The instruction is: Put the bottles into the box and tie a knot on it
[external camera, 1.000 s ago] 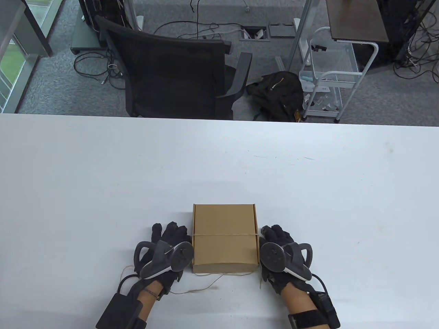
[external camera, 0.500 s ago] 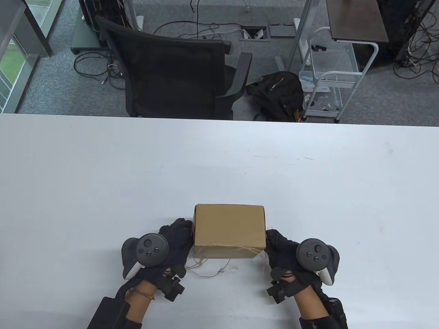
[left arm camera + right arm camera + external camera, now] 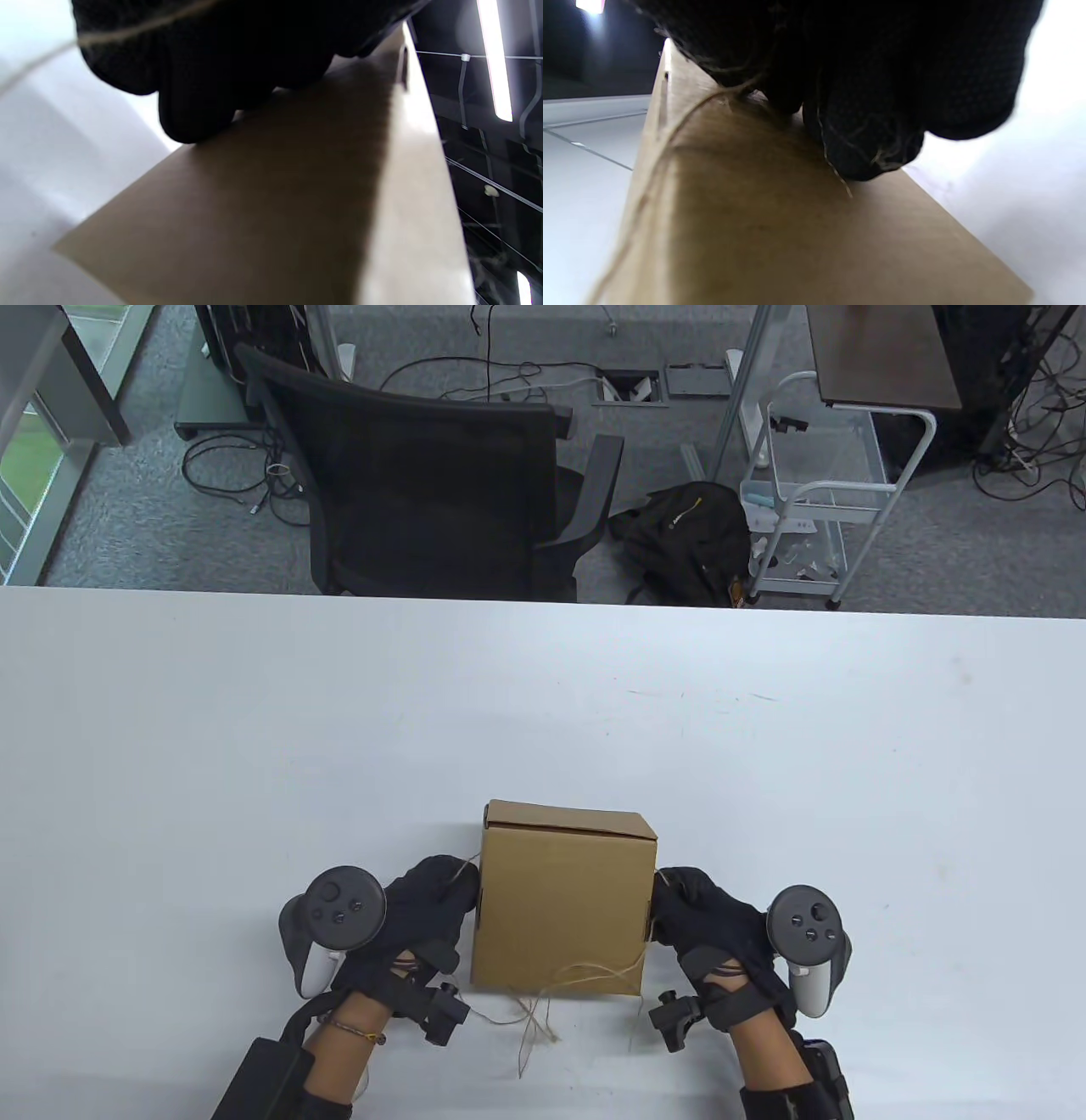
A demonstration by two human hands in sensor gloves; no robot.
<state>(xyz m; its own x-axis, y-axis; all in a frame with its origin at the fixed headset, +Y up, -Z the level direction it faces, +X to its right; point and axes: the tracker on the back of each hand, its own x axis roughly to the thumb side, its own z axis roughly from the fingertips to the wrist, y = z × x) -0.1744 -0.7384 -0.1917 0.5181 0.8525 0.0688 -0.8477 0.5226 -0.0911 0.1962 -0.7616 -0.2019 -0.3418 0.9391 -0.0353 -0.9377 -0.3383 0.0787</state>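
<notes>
Left hand (image 3: 416,912) clamps left side of box (image 3: 562,903), twine (image 3: 543,988) running over its fingers. Box closed, tipped up near tabletop (image 3: 254,729) front edge, likely to route twine underneath. Bottles unseen, presumably inside. Right hand (image 3: 704,920) grips right side, twine under fingertips (image 3: 869,148).

No text, label, brand or number can be read anywhere. The cardboard box (image 3: 560,899) between the gloved fingers (image 3: 441,891) is plain brown on every face shown, and the trackers bear only unmarked buttons.
</notes>
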